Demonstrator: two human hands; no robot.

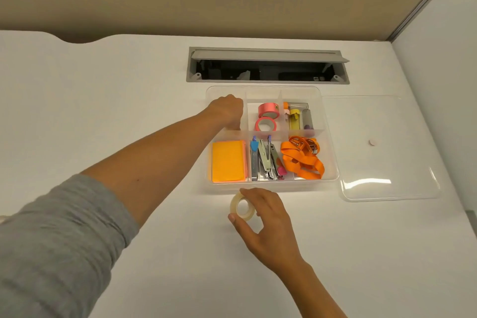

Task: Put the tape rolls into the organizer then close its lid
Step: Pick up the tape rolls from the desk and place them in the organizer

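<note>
A clear plastic organizer [331, 134] with several compartments stands on the white desk. Two pink tape rolls [267, 117] lie in its back middle compartment. My left hand [227, 111] reaches down into the back left compartment with its fingers hidden, so I cannot see whether it holds anything. My right hand [265, 224] grips a clear tape roll [242, 206] between thumb and fingers, just in front of the organizer's near wall. The clear lid [382, 162] lies flat on the desk to the right of the organizer.
Orange sticky notes [228, 161], staplers [265, 160], an orange lanyard [302, 160] and small tubes [296, 117] fill other compartments. An open grey cable hatch [267, 66] lies behind the organizer. A white partition [438, 59] rises at the right.
</note>
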